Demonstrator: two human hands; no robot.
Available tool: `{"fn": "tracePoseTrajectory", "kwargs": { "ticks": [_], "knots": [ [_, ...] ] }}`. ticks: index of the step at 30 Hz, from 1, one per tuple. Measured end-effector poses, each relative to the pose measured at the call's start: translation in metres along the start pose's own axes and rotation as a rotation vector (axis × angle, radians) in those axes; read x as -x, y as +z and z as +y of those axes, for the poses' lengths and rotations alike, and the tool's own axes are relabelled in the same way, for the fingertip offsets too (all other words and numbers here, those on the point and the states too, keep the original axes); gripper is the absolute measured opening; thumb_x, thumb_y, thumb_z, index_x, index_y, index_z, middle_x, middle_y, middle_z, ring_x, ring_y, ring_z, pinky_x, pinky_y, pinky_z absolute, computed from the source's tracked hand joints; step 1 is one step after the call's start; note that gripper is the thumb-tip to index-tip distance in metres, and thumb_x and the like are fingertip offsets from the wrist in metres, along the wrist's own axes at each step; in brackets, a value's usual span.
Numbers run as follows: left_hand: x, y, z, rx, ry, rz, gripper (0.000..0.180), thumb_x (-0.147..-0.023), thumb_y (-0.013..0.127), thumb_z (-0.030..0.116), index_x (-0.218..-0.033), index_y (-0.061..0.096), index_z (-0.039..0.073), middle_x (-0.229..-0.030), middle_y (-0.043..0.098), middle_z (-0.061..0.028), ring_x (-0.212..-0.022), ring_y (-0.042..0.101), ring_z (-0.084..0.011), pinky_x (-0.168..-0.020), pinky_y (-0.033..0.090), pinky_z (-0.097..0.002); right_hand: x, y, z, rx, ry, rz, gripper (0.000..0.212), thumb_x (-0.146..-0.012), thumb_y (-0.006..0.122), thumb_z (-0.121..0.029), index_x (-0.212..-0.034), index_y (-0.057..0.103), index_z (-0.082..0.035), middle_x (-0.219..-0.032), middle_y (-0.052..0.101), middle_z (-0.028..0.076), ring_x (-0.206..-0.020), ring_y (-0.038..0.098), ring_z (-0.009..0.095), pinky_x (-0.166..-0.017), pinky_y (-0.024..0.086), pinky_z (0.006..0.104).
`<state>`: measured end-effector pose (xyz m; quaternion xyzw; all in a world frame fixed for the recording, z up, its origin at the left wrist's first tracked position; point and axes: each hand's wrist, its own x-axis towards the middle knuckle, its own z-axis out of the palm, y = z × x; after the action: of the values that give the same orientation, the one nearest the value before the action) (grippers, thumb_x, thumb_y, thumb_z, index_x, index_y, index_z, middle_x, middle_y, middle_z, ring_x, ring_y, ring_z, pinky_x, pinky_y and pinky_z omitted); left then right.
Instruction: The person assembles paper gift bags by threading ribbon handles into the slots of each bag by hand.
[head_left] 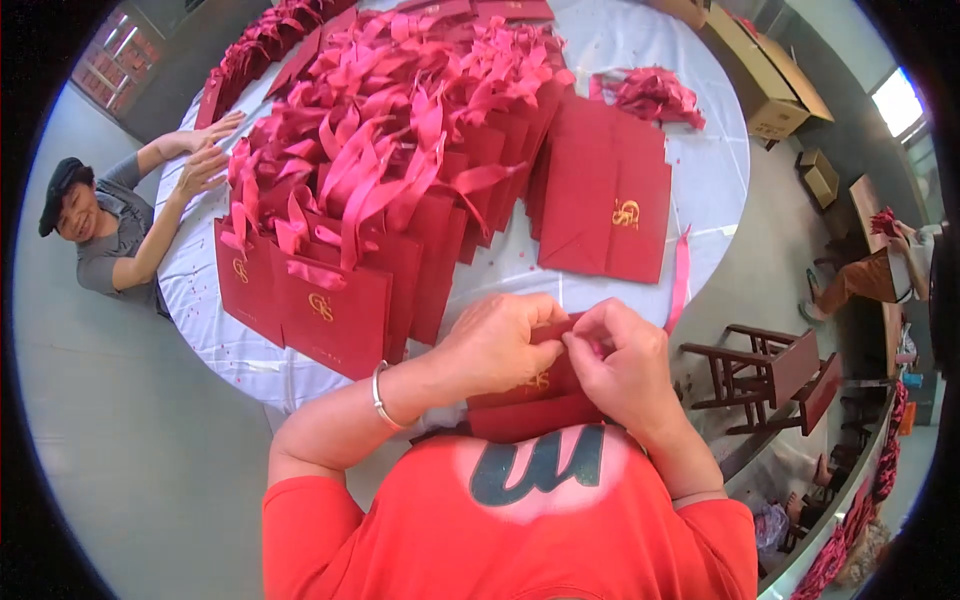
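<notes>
My left hand (495, 345) and my right hand (625, 360) both grip the top edge of a dark red paper gift bag (530, 410) held against my chest, above my orange shirt. The fingers of both hands meet at the bag's rim, pinching near the middle. A silver bangle circles my left wrist. A pink ribbon (680, 280) hangs off the table edge just right of my right hand.
A round table with a white cloth (700, 170) carries a big heap of red bags with pink ribbon handles (380, 150), a flat stack of red bags (605, 195) and loose ribbons (655, 95). Another person (120, 225) leans on the table's left side. Wooden chairs (770, 365) and cardboard boxes (770, 80) stand right.
</notes>
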<state>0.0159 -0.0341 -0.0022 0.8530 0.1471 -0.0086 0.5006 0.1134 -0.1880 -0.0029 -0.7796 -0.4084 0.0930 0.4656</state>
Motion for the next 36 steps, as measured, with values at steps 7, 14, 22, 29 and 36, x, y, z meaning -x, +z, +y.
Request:
{"fn": "tracePoseTrajectory", "kwargs": {
  "ticks": [7, 14, 22, 29, 36],
  "knots": [
    [0.005, -0.005, 0.005, 0.029, -0.024, -0.062, 0.027, -0.081, 0.069, 0.011, -0.107, 0.068, 0.003, -0.095, 0.074, -0.0106, -0.089, 0.070, -0.0172, -0.079, 0.054, -0.0312, -0.012, -0.004, 0.000, -0.142, 0.129, -0.153, 0.019, -0.077, 0.076, -0.008, -0.086, 0.061, -0.001, -0.073, 0.068, 0.014, -0.068, 0.070, 0.025, -0.062, 0.054, 0.0338],
    [0.007, -0.004, 0.005, 0.027, 0.077, -0.028, 0.034, -0.079, 0.073, 0.016, -0.110, 0.067, 0.005, -0.099, 0.074, -0.0120, -0.093, 0.071, -0.0219, -0.081, 0.054, -0.0333, -0.015, -0.015, 0.012, -0.213, 0.055, -0.205, 0.019, -0.076, 0.081, -0.004, -0.084, 0.063, -0.003, -0.072, 0.061, -0.001, -0.062, 0.054, 0.004, -0.055, 0.044, 0.0205],
    [0.007, 0.009, 0.008, 0.027, 0.136, 0.000, 0.029, -0.080, 0.075, 0.028, -0.097, 0.068, 0.005, -0.086, 0.071, -0.0150, -0.082, 0.069, -0.0335, -0.073, 0.053, -0.0411, -0.043, -0.041, 0.011, 0.032, -0.128, -0.403, 0.015, -0.085, 0.068, -0.013, -0.083, 0.067, 0.001, -0.077, 0.063, 0.012, -0.067, 0.064, 0.021, -0.060, 0.049, 0.0327],
    [0.014, 0.023, 0.008, -0.158, 0.425, 0.273, 0.024, -0.076, 0.081, 0.023, -0.084, 0.065, 0.007, -0.072, 0.069, -0.0127, -0.064, 0.069, -0.0310, -0.056, 0.053, -0.0398, -0.105, -0.038, 0.022, 0.008, -0.145, -1.243, 0.031, -0.089, 0.064, -0.027, -0.082, 0.068, 0.002, -0.063, 0.058, 0.012, -0.059, 0.051, 0.017, -0.059, 0.043, 0.0369],
    [0.023, 0.025, 0.006, -0.201, 0.452, 0.316, 0.023, -0.074, 0.082, 0.020, -0.083, 0.064, 0.009, -0.069, 0.068, -0.0099, -0.062, 0.068, -0.0291, -0.054, 0.052, -0.0381, -0.110, -0.011, 0.028, -0.104, 0.174, -1.500, 0.020, -0.085, 0.069, -0.021, -0.072, 0.068, -0.006, -0.058, 0.048, -0.006, -0.055, 0.041, 0.008, -0.050, 0.031, 0.0286]
  ]
}}
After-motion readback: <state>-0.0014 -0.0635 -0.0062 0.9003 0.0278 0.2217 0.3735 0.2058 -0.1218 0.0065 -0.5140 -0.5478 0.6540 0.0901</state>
